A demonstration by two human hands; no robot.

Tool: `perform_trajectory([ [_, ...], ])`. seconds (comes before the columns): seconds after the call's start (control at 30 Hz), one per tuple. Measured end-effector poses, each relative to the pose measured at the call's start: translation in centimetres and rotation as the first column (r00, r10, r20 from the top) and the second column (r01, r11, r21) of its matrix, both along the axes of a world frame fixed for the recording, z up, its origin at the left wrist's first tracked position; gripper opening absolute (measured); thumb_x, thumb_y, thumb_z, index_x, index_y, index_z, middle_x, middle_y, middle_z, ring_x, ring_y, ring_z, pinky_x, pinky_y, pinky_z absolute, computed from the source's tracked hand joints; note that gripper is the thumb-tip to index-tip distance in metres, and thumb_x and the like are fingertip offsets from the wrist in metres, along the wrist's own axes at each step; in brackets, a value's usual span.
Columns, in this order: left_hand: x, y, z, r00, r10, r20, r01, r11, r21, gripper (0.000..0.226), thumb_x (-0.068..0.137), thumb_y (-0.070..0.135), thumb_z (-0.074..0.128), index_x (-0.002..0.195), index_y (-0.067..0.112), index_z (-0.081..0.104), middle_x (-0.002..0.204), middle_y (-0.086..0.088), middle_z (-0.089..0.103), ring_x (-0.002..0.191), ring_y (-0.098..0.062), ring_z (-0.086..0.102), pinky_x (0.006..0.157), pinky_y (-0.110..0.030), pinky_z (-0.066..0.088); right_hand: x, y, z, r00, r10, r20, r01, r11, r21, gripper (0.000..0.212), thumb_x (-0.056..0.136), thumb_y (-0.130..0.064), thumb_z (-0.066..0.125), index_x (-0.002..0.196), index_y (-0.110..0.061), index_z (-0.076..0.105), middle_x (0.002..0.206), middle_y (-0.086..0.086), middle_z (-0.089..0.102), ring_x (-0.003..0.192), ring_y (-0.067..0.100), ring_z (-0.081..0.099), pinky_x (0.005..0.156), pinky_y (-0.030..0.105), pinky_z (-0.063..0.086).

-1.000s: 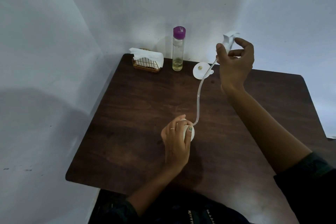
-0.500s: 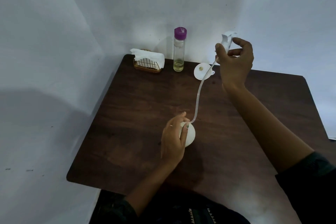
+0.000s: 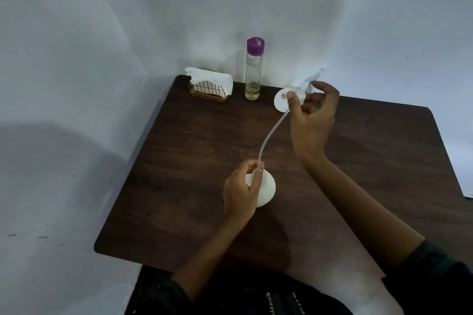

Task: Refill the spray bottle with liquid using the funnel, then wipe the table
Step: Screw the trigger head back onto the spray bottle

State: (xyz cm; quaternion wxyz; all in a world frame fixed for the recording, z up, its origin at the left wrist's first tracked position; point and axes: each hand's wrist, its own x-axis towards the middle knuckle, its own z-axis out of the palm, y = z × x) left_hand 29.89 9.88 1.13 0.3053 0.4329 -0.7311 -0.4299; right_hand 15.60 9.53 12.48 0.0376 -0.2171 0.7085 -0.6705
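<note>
A dark wooden table (image 3: 179, 161) sits in a pale-walled corner. The left hand (image 3: 240, 194) grips the round white plastic spray bottle (image 3: 267, 190) to steady it, while the right hand (image 3: 311, 120) holds the white trigger head (image 3: 305, 82) aloft — its clear dip tube (image 3: 271, 135) clearing the neck. Just beyond lies the white funnel (image 3: 280, 105), near the purple-capped glass refill bottle (image 3: 253, 71).

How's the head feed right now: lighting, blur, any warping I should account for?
Head view: dim overall, with a soft dark shadow across the left wall; the spray head in the right hand is smeared by motion blur against the pale wall; the white bottle under the left hand stays fairly sharp; wide-angle distortion bows the table edges and wall corner.
</note>
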Motion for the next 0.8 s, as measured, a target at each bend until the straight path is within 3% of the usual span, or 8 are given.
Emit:
perform_trajectory([
  [0.13,0.1,-0.1,-0.3,0.999,-0.023,-0.023,0.024,0.997,0.074,0.033,0.087,0.056,0.043,0.104,0.033,0.061,0.105,0.015,0.068,0.100,-0.003,0.062,0.087,-0.034,0.052,1.5,1.7,-1.1,0.997,0.078,0.019,-0.078,0.997,0.012,0.050,0.079,-0.021,0.075,0.119,-0.016,0.046,0.105,0.000,0.060,0.090,0.010,0.065,0.070,0.018,0.053],
  [0.27,0.6,0.0,-0.4,0.998,-0.050,-0.026,0.053,0.993,0.104,0.031,0.085,0.062,0.042,0.105,0.042,0.057,0.109,0.018,0.066,0.102,0.000,0.060,0.084,-0.026,0.050,3.7,4.0,-2.8,0.980,0.197,0.035,-0.200,0.974,0.103,0.058,0.076,-0.017,0.077,0.124,-0.016,0.044,0.107,-0.013,0.057,0.095,-0.003,0.062,0.075,0.012,0.053],
  [0.33,0.7,0.0,-0.6,0.997,-0.070,-0.015,0.071,0.990,0.120,0.038,0.084,0.064,0.041,0.106,0.039,0.059,0.110,0.017,0.066,0.102,-0.001,0.060,0.083,-0.024,0.049,4.3,4.8,-3.6,0.973,0.227,0.041,-0.231,0.965,0.122,0.060,0.075,-0.015,0.078,0.125,-0.014,0.044,0.106,-0.017,0.057,0.095,-0.008,0.061,0.077,0.010,0.051],
  [0.57,1.1,-0.1,-1.0,0.994,-0.104,0.022,0.101,0.988,0.114,0.060,0.079,0.068,0.043,0.113,0.024,0.065,0.105,0.009,0.069,0.097,-0.011,0.064,0.080,-0.028,0.052,4.5,6.1,-4.6,0.923,0.372,0.095,-0.384,0.897,0.218,0.053,0.072,-0.014,0.080,0.116,-0.022,0.052,0.100,-0.013,0.065,0.094,-0.002,0.063,0.081,0.010,0.049],
  [0.7,1.2,0.1,-0.7,0.991,-0.122,0.048,0.115,0.985,0.127,0.088,0.069,0.086,0.038,0.116,0.016,0.065,0.102,-0.001,0.072,0.091,-0.009,0.063,0.078,-0.032,0.052,4.8,6.6,-5.3,0.895,0.430,0.123,-0.447,0.854,0.268,0.050,0.073,-0.010,0.078,0.116,-0.019,0.054,0.099,-0.016,0.063,0.095,-0.010,0.060,0.077,0.003,0.046],
  [0.8,1.3,0.1,-0.4,0.992,-0.113,0.061,0.104,0.985,0.140,0.076,0.071,0.073,0.044,0.121,0.018,0.063,0.106,-0.003,0.071,0.095,-0.015,0.064,0.081,-0.035,0.053,4.9,6.9,-6.2,0.879,0.461,0.120,-0.473,0.815,0.336,0.045,0.073,-0.013,0.078,0.113,-0.016,0.057,0.102,-0.013,0.065,0.096,-0.004,0.061,0.080,0.004,0.046],
])
